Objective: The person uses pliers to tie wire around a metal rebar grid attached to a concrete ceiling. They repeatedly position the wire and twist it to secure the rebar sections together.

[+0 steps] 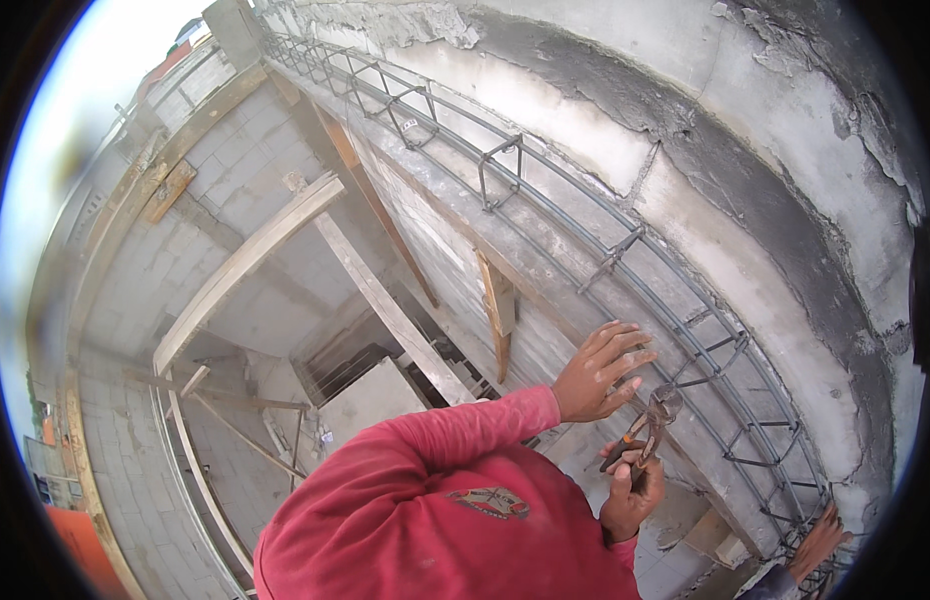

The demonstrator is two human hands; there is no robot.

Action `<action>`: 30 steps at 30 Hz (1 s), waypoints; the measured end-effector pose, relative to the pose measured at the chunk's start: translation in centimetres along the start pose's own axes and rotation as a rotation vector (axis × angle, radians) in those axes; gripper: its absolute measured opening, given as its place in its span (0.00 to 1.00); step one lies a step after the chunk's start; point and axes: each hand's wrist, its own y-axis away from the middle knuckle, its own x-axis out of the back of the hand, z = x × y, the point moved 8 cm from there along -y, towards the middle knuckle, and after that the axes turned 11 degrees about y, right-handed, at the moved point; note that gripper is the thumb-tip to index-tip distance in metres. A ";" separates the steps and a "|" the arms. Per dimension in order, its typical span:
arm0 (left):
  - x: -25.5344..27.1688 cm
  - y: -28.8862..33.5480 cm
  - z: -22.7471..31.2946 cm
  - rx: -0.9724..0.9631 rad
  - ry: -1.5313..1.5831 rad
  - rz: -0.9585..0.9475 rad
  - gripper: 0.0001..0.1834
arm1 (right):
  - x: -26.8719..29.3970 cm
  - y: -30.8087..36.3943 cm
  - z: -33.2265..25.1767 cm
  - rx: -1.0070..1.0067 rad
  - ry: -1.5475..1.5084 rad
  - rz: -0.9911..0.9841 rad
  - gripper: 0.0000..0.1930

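A long rebar cage [545, 215] lies along the top of a grey block wall [455, 270], under a rough concrete beam [745, 170]. Square stirrups already ring the long bars at intervals down the run, from the far end to the near end at the lower right, so the cage looks largely assembled; whether each crossing is tied cannot be told at this size. The work in hand seems to sit at the stretch right in front of the person, where 1 stirrup [710, 360] stands beside the tool, and the near stirrups further right appear to be what is left.

The left hand [600, 370] is spread, fingers fanned, its fingertips resting on the long bars of the cage; it grasps nothing. The right hand [633, 490] is closed around the orange handles of a pair of pincers [653, 425], whose head points up at the cage just below the left hand. Whether the pincer head bites on wire cannot be told.

At the lower right another person's hand [820, 540] rests on the cage end. Timber props [385, 300] lean against the walls below
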 end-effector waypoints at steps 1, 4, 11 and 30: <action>0.7 0.5 0.3 -0.001 0.075 0.024 0.23 | -0.2 -0.2 0.0 -0.008 0.039 -0.020 0.12; 1.4 3.2 0.8 0.176 0.527 -0.088 0.24 | 0.1 -0.4 0.2 -0.008 0.129 0.002 0.11; -0.6 0.1 4.9 0.284 0.735 -0.194 0.28 | 0.0 -0.9 -0.2 0.105 0.490 -0.018 0.08; -3.5 -1.1 6.5 0.172 0.654 -0.162 0.16 | 1.9 1.7 -1.6 0.295 0.497 0.148 0.15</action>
